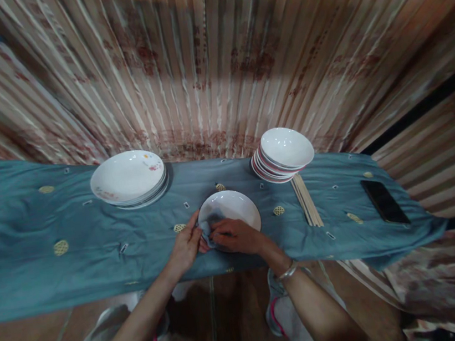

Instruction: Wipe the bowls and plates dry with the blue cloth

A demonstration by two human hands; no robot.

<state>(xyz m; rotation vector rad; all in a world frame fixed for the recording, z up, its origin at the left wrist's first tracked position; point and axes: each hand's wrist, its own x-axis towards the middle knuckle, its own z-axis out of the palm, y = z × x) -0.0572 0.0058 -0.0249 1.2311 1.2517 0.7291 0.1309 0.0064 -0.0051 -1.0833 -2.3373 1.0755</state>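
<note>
From where I stand, the left hand [185,247] grips the near-left rim of a white bowl [238,205], thumb uppermost, while the right hand [236,235] has its fingers curled around a greyish-blue cloth [206,232], bunched against the bowl's inner left side. That bowl sits at the table's near middle. I'd judge its wiping is partway through. Beyond it, a stack of plates [128,178] stands far left and a stack of bowls [287,148] far right; whether those are wiped or waiting, I can't say. Chopsticks [307,202] lie just nearer than the bowls, and a phone [385,201] farther right. The right hand covers the bowl's near part, the left fingertips are hard to make out, and whether the chopsticks' far ends run under the stack is unclear.
</note>
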